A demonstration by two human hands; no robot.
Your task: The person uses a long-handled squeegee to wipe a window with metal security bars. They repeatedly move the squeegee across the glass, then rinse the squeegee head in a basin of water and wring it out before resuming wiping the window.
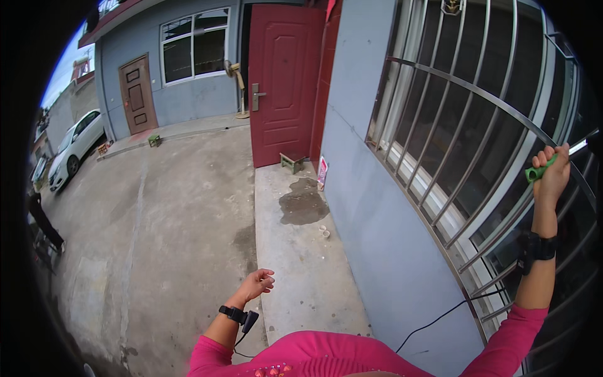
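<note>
My right hand is raised at the far right, closed around a green handle with a hollow end. The far end of that tool is lost against the dark right rim, so its kind cannot be told. Right beside the hand are the metal bars of a window grille, over a sliding window with a pale frame. Low at the centre, my left hand hangs over the concrete with its fingers loosely bent and nothing in them. Black devices are strapped to both wrists.
A red door stands ajar ahead, a small green stool at its foot. Two pale rings lie near a wet patch. A black cable runs to the grille. Further off are a pedestal fan, a white car and a person.
</note>
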